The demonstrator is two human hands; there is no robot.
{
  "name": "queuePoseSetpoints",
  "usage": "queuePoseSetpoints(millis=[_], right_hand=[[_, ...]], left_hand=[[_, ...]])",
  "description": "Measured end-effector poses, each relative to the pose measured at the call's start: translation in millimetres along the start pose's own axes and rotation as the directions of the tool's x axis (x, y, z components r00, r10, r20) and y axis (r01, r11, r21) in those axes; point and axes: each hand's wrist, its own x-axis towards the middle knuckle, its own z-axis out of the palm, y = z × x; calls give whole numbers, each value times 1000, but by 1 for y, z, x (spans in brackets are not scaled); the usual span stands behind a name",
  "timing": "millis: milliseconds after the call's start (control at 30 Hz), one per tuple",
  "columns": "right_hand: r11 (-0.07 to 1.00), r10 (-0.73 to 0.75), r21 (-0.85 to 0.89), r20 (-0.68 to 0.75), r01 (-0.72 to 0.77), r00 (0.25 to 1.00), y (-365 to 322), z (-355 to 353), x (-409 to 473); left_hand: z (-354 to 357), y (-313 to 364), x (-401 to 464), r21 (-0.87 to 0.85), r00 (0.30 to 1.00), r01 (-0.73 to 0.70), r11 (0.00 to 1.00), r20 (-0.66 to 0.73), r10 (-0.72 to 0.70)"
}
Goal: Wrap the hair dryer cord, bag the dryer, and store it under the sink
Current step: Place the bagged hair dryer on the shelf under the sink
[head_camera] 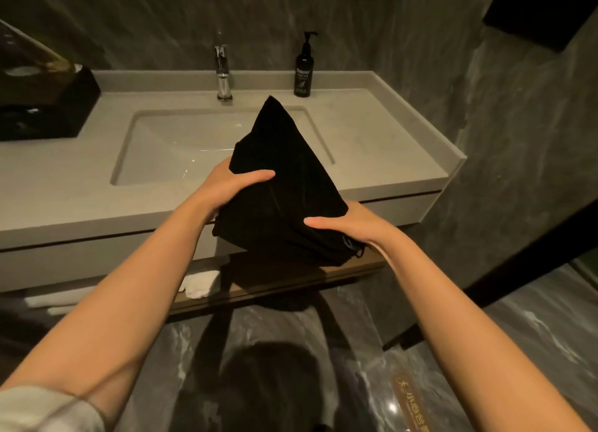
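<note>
A black cloth bag is held up in front of the sink, its pointed corner toward the faucet and its bunched mouth low at the right. My left hand grips its left side, thumb across the front. My right hand holds the lower right end near the drawstring. The bag bulges, but the hair dryer and its cord are hidden inside or out of view. Below the counter runs an open wooden shelf.
A chrome faucet and a black pump bottle stand at the back of the counter. A black tissue box sits at the far left. White folded towels lie on the shelf. A dark glass partition stands at the right.
</note>
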Motion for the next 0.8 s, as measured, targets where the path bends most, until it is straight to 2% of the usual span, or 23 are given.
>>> queuePoseSetpoints(millis=[67,233,367,433,500,567,633,800], right_hand=[[1000,12,23,33,-12,999,8,4,-1],[997,-35,71,-16,37,999,37,9,-5],[993,25,119,-56,-19,998,70,10,-14],[985,56,166,-55,-47,997,92,13,-18],[977,104,194,-55,-92,993,117,15,-21],[966,161,209,-38,-149,986,142,17,-21],[952,215,227,-20,-205,977,164,20,-21],[916,274,303,8,-263,962,234,42,-3]], left_hand=[[6,-6,-3,0,999,9,1000,42,-9],[26,-21,-1,41,994,41,998,98,-44],[54,-40,-8,89,991,95,992,91,-103],[71,-57,-16,107,992,101,989,63,-108],[91,-75,-29,105,994,89,990,-70,-82],[108,-98,-39,284,965,26,959,-257,50],[121,-120,-47,514,917,-8,858,-338,210],[135,-159,-24,776,807,-89,624,-311,502]])
